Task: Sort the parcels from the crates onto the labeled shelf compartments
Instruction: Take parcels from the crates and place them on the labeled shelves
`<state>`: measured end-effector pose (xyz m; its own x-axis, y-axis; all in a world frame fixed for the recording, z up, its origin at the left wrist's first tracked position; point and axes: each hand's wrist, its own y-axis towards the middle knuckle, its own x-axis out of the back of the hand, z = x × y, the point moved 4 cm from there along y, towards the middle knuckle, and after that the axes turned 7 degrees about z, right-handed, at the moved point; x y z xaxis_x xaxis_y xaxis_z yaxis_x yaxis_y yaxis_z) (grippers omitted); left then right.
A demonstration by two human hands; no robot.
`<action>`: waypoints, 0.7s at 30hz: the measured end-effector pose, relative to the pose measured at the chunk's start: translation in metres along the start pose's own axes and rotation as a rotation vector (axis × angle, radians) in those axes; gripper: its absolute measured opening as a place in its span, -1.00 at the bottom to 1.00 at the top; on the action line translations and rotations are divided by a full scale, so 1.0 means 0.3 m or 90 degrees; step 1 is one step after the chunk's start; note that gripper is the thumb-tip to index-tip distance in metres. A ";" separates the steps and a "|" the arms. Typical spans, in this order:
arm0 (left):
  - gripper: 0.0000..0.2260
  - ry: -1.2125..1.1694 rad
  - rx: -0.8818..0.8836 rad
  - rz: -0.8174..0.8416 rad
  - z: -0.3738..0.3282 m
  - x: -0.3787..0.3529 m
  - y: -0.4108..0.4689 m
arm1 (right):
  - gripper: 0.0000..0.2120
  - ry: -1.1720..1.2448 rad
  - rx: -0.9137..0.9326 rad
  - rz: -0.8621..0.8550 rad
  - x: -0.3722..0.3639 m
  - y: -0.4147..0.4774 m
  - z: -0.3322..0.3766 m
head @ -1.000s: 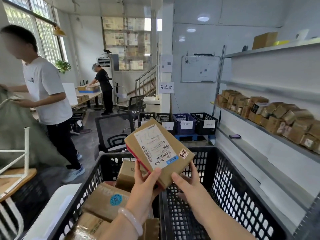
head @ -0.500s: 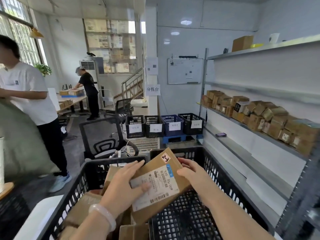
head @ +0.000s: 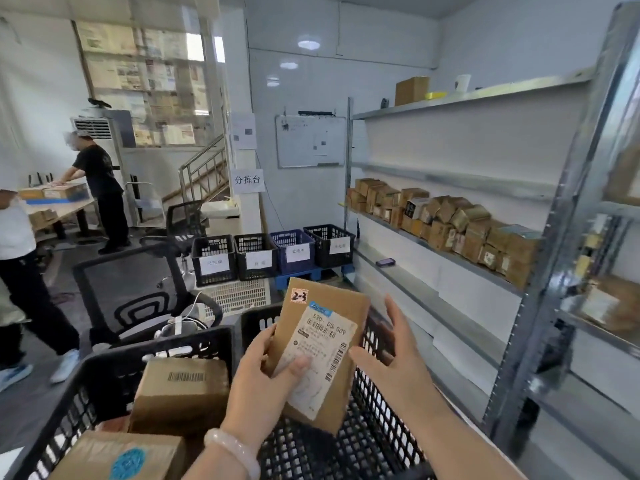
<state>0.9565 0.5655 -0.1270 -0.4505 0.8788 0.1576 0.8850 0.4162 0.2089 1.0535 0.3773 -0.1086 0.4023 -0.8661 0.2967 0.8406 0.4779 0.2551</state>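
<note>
I hold a flat brown cardboard parcel (head: pixel 320 344) upright over the black crates, its white shipping label and a small tag reading "2-3" facing me. My left hand (head: pixel 266 386) grips its lower left edge, thumb on the label. My right hand (head: pixel 394 355) hovers just beside the parcel's right edge with fingers spread, and I cannot tell whether it touches. The left black crate (head: pixel 114 368) holds several brown parcels (head: pixel 180 393). The right black crate (head: pixel 346 448) shows bare mesh. A metal shelf unit (head: pixel 450 258) stands to the right with many small boxes (head: pixel 450 220) on one level.
Labeled crates (head: pixel 273 254), black and one blue, stand on the floor ahead. A black office chair (head: pixel 138 289) stands behind the left crate. One person in a white shirt (head: pixel 14 258) walks at the left; another in black (head: pixel 100 195) works at a far table. A phone (head: pixel 385 261) lies on a shelf.
The parcel has been turned upright and lifted, so the label reads vertically. My right hand has come off its top edge and opened beside it. My view has swung right toward the shelves.
</note>
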 end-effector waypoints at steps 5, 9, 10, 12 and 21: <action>-0.51 -0.055 -0.039 0.077 -0.060 -0.313 0.061 | -0.14 -0.079 0.013 -0.056 0.182 -0.091 -0.074; -0.28 0.031 -0.120 0.231 -0.103 -0.601 0.075 | -0.31 -0.010 -0.017 -0.189 0.465 -0.173 -0.130; -0.28 0.044 -0.146 0.283 -0.117 -0.677 0.073 | -0.33 -0.003 -0.021 -0.215 0.533 -0.204 -0.141; -0.28 0.080 -0.183 0.352 -0.148 -0.826 0.062 | -0.33 -0.023 -0.025 -0.259 0.665 -0.275 -0.163; -0.18 -0.048 -0.234 0.497 -0.266 -1.527 -0.087 | -0.24 -0.148 -0.102 -0.386 1.253 -0.617 -0.257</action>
<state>1.1303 0.1333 -0.1276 0.2912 0.9003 0.3236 0.8376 -0.4034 0.3683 1.0771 -0.0479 -0.1154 -0.2325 -0.9118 0.3386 0.9439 -0.1275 0.3047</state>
